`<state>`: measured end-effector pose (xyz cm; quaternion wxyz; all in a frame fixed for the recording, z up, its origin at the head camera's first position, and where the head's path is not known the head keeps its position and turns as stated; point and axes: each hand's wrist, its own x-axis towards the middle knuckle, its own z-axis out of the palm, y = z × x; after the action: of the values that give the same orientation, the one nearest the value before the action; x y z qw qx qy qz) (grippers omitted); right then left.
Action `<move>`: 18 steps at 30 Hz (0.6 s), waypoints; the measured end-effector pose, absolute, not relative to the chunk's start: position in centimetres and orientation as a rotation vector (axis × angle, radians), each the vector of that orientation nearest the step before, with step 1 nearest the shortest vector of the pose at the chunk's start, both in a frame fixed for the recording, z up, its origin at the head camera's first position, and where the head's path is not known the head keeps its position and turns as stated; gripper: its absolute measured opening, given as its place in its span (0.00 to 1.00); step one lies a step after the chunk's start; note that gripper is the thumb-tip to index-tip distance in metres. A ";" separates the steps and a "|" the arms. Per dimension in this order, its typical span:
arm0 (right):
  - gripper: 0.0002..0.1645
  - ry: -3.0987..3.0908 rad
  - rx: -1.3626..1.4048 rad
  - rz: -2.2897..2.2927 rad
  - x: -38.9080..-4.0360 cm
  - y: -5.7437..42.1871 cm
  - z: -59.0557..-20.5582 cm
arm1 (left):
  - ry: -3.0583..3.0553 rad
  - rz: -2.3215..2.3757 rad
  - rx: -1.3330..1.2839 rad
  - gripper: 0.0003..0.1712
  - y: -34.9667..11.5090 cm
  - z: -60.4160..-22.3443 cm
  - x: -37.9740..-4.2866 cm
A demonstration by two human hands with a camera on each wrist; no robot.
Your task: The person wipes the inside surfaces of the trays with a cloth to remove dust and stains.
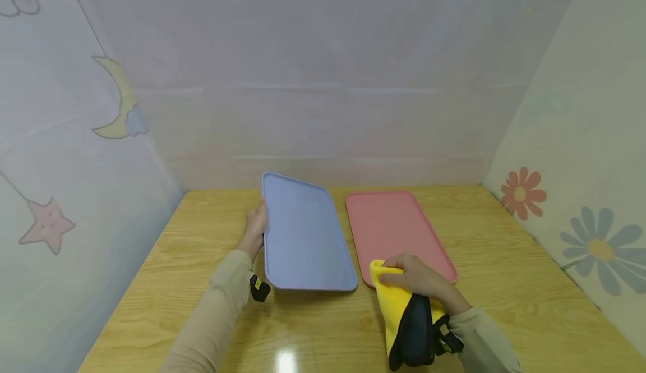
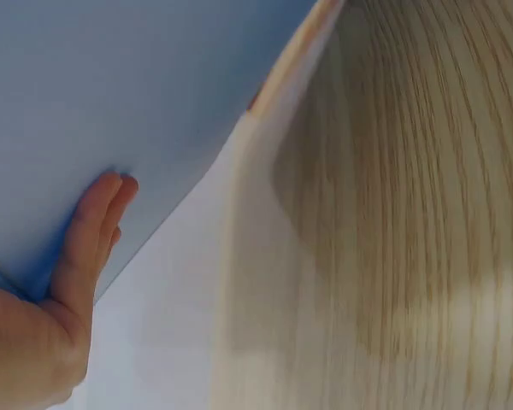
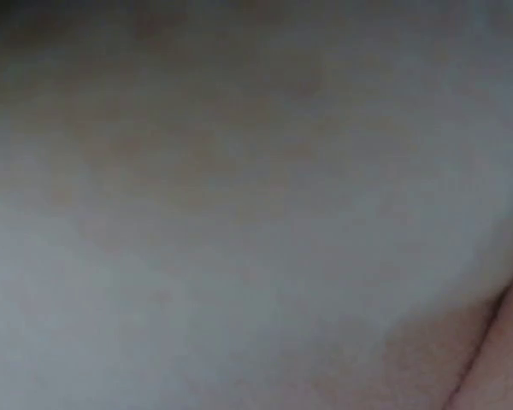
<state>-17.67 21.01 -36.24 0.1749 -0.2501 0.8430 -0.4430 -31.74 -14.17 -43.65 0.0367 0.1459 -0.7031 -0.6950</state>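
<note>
My left hand [image 1: 256,224] grips a blue tray [image 1: 308,233] by its left edge, and the tray is tilted up off the table. In the left wrist view the fingers [image 2: 90,231] lie against the underside of the blue tray [image 2: 154,77]. A soft yellow cloth item [image 1: 392,305] with black edging and a dark patch hangs from my right hand [image 1: 416,275], pinched near its top. It overlaps the near end of a pink tray [image 1: 396,224] lying flat. The right wrist view is blurred by something close; the hold cannot be made out there.
Both trays are over a wooden table [image 1: 504,283]. A pale wall [image 1: 323,81] stands behind it, and decorated panels with a moon [image 1: 118,104] and flowers [image 1: 524,193] flank the left and right sides.
</note>
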 end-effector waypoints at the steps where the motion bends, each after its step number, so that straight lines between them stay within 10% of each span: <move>1: 0.20 2.385 -0.710 -1.262 -17.7 21.0 -36.2 | -2.155 -2.140 0.423 0.38 -14.8 -45.4 -33.1; 18: 0.18 2.327 -0.700 -1.279 -17.6 21.0 -36.7 | -2.296 -2.184 0.330 0.43 -19.7 -57.2 -41.8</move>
<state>-17.63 20.96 -36.66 0.1964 -0.2498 0.8309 -0.4567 -41.83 -19.66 -57.21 -0.0222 0.1034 -0.7206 -0.6853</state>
